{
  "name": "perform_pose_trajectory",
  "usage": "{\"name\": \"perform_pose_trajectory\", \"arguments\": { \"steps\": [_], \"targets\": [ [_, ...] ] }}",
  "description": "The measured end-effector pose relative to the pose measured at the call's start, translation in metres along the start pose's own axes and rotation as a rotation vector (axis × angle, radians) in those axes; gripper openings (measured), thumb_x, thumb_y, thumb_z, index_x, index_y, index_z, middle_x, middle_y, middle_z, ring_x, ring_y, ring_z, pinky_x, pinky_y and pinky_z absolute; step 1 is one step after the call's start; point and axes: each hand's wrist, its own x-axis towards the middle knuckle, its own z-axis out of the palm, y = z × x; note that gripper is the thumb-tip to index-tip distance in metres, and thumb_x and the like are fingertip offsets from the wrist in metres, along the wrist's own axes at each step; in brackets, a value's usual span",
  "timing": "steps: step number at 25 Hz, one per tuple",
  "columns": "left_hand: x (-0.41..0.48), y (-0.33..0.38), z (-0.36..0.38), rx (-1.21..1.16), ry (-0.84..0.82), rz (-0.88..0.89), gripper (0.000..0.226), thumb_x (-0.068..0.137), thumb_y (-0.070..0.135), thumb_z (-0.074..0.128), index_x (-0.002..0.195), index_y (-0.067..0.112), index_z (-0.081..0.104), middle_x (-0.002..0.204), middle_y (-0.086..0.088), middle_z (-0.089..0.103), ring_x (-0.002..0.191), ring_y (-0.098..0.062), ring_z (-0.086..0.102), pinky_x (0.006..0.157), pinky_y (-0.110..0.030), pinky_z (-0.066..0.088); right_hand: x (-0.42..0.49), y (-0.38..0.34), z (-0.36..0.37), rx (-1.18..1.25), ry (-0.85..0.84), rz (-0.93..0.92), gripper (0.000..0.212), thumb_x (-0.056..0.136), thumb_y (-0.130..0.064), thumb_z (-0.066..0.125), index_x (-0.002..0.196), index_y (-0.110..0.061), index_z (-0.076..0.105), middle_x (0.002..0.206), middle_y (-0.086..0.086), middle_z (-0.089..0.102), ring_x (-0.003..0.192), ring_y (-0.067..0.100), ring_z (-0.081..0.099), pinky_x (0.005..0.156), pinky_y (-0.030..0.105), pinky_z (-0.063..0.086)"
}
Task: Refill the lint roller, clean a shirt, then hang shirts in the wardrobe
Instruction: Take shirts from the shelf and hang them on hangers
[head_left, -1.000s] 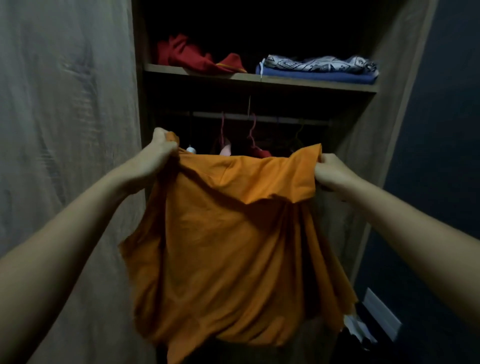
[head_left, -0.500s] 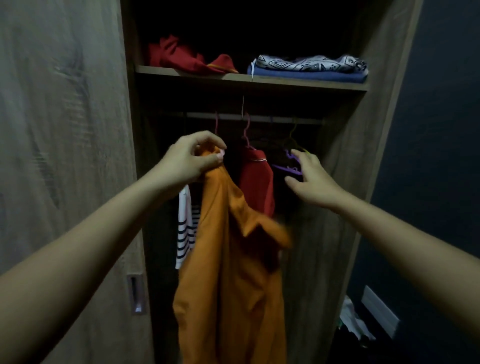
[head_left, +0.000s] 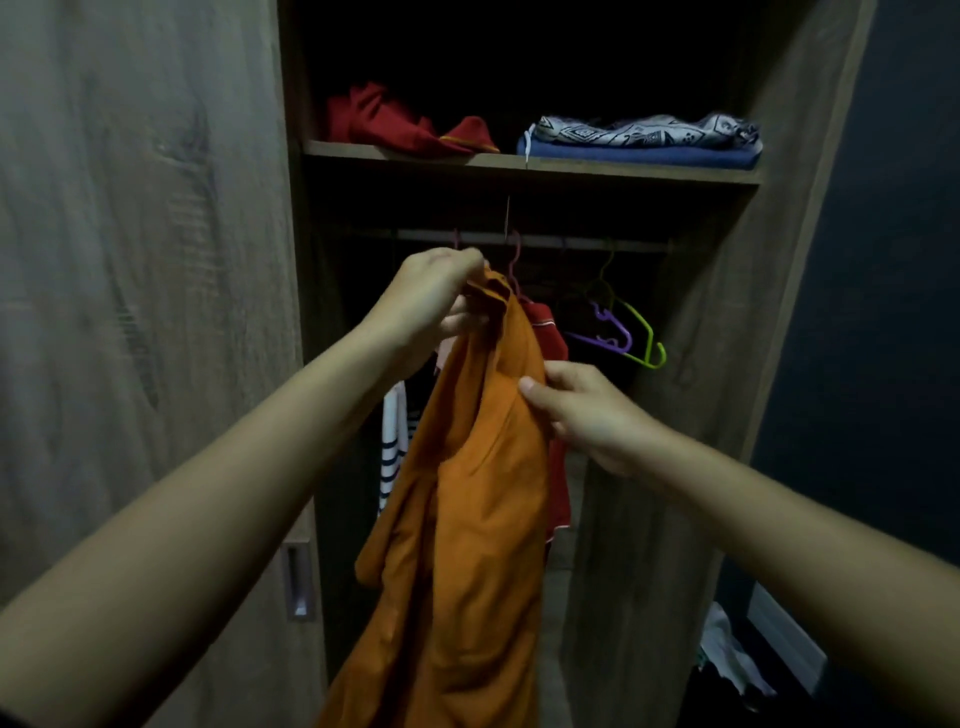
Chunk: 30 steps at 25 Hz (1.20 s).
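An orange shirt (head_left: 467, 519) hangs in front of the open wardrobe. My left hand (head_left: 436, 296) pinches its top, just below the hanging rail (head_left: 571, 243). My right hand (head_left: 582, 410) grips the shirt's right edge, lower down. Behind the orange shirt hang a red shirt (head_left: 548, 332) and a striped shirt (head_left: 392, 452). An empty purple hanger (head_left: 605, 332) and an empty green hanger (head_left: 641, 332) hang on the rail to the right. Whether the orange shirt is on a hanger is hidden by my left hand.
The wardrobe shelf (head_left: 519, 163) carries red folded clothes (head_left: 395, 124) and a patterned and blue stack (head_left: 644, 143). A sliding wooden door (head_left: 140, 312) with a recessed handle (head_left: 298, 579) stands on the left. A dark wall lies to the right, with cloth (head_left: 727, 654) on the floor.
The shirt went from spread between both hands to hanging from my left hand. My right hand let go, reached toward the hangers, then came back and gripped the shirt's right edge.
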Motion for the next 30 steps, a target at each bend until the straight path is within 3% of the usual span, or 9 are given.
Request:
{"name": "perform_pose_trajectory", "arguments": {
  "steps": [2,4,6,8,12,17,21,27,30],
  "targets": [
    [-0.001,-0.008,-0.022,0.185,-0.031,0.043,0.023,0.088,0.014,0.056,0.111,0.011,0.06,0.099,-0.013,0.068,0.091,-0.022,0.069,0.082,-0.035,0.057,0.002,-0.011,-0.002,0.411,-0.059,0.188,0.024,0.097,-0.014,0.039,0.093,-0.012,0.063,0.081,0.003,0.066,0.074,0.015,0.065,0.06,0.022,0.056],
    [-0.005,-0.018,-0.037,0.372,-0.029,0.104,0.014,0.089,0.022,0.059,0.101,0.014,0.063,0.095,-0.011,0.069,0.087,-0.021,0.069,0.077,-0.036,0.058,0.002,-0.017,-0.002,0.467,-0.033,0.206,0.024,0.096,-0.025,0.041,0.095,-0.013,0.062,0.084,0.007,0.065,0.074,0.02,0.066,0.061,0.022,0.056],
    [-0.006,-0.027,-0.043,0.417,-0.013,0.13,0.014,0.092,0.029,0.055,0.093,0.016,0.06,0.094,-0.007,0.066,0.087,-0.018,0.066,0.072,-0.03,0.053,0.006,-0.013,-0.002,0.086,-0.014,0.108,0.026,0.091,-0.04,0.051,0.106,-0.019,0.055,0.098,0.001,0.064,0.088,0.021,0.065,0.071,0.027,0.055],
    [-0.006,-0.031,-0.041,0.317,-0.028,0.116,0.014,0.096,0.03,0.048,0.093,0.018,0.054,0.094,-0.004,0.06,0.089,-0.016,0.062,0.072,-0.027,0.049,0.01,-0.003,-0.006,-0.265,0.011,-0.004,0.023,0.089,-0.035,0.057,0.106,-0.026,0.045,0.102,0.001,0.059,0.09,0.018,0.061,0.077,0.033,0.053],
    [-0.004,-0.041,-0.039,0.468,0.014,0.155,0.015,0.098,0.033,0.041,0.098,0.021,0.05,0.089,0.004,0.053,0.082,-0.012,0.056,0.068,-0.024,0.045,0.01,0.018,-0.03,-0.584,0.024,-0.15,0.017,0.09,-0.033,0.055,0.085,-0.017,0.059,0.09,0.0,0.059,0.082,0.013,0.058,0.074,0.028,0.046],
    [-0.004,-0.068,-0.04,0.51,-0.155,0.07,0.028,0.091,0.043,0.052,0.096,0.015,0.055,0.089,0.002,0.058,0.081,-0.013,0.059,0.069,-0.025,0.046,-0.005,0.028,-0.052,-0.248,-0.151,0.216,0.02,0.092,-0.03,0.053,0.089,-0.013,0.062,0.077,-0.001,0.064,0.063,0.006,0.063,0.054,0.018,0.049],
    [-0.003,-0.085,-0.041,0.511,-0.167,0.08,0.027,0.093,0.041,0.049,0.097,0.014,0.051,0.092,-0.004,0.058,0.083,-0.017,0.06,0.071,-0.028,0.049,0.0,0.03,-0.064,0.033,-0.068,0.287,0.017,0.089,-0.019,0.058,0.103,-0.013,0.064,0.094,0.006,0.067,0.081,0.015,0.065,0.066,0.024,0.057],
    [0.014,-0.079,-0.055,0.479,-0.163,0.207,0.011,0.094,0.036,0.05,0.095,0.026,0.055,0.1,-0.005,0.057,0.089,-0.017,0.057,0.077,-0.032,0.048,0.012,0.017,-0.091,-0.278,-0.039,0.284,0.018,0.086,-0.005,0.061,0.102,-0.013,0.059,0.087,0.005,0.063,0.078,0.016,0.063,0.059,0.02,0.055],
    [0.017,-0.086,-0.061,0.465,-0.121,0.223,0.018,0.093,0.038,0.051,0.101,0.024,0.058,0.105,-0.003,0.058,0.094,-0.016,0.058,0.078,-0.03,0.048,0.012,0.031,-0.087,-0.825,0.002,-0.099,0.016,0.086,-0.006,0.059,0.095,-0.016,0.051,0.091,0.006,0.058,0.084,0.024,0.061,0.067,0.031,0.05]
  ]
}}
